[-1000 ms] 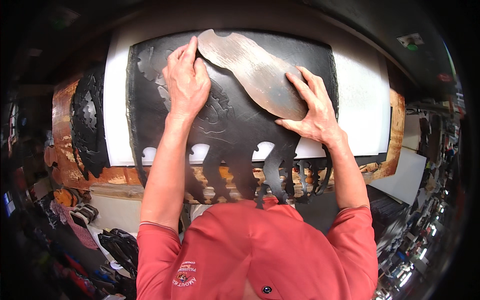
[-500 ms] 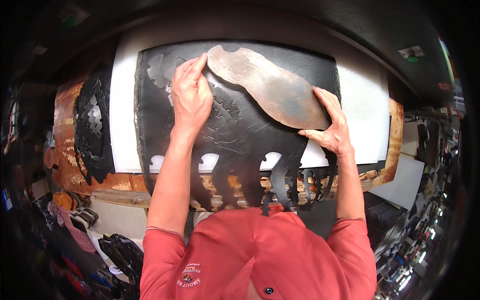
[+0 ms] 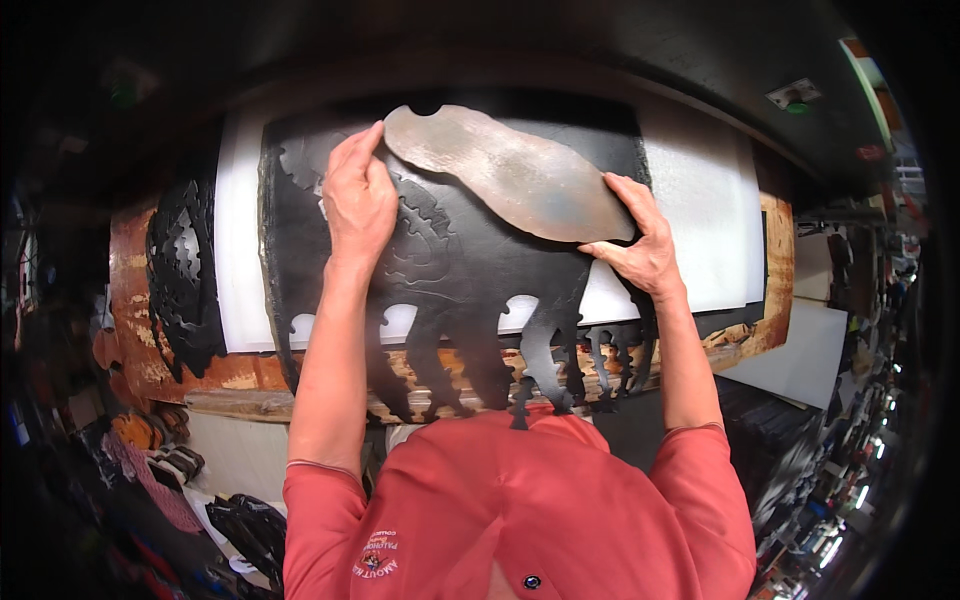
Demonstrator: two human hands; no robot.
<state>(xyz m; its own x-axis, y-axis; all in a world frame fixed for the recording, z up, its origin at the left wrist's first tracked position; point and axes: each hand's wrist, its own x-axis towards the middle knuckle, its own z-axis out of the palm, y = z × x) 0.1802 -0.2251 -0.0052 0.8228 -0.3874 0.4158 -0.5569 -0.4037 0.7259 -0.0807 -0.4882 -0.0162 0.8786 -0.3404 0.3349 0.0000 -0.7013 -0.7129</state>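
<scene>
A long, wavy-edged metal plate (image 3: 500, 170), brownish grey and notched at its far-left end, lies tilted over a black sheet (image 3: 480, 265). My left hand (image 3: 360, 198) has its fingertips against the plate's left end. At the opposite end, my right hand (image 3: 640, 240) grips the plate between thumb and fingers. Curved outlines are pressed or cut into the black sheet left of the plate. Along the near side, the sheet is cut into hanging strips with scalloped edges. The plate's underside is hidden.
Under the black sheet lies a white board (image 3: 700, 210) on a worn wooden table (image 3: 130, 260). Black cut scraps (image 3: 185, 265) are heaped at the left. A dark overhead beam (image 3: 450, 40) spans the far side, with a green button (image 3: 797, 106) at its right.
In the picture, the plate and both hands have shifted left. The sheet and table have shifted slightly left too, as the view has moved. Both hands stay at the plate's ends.
</scene>
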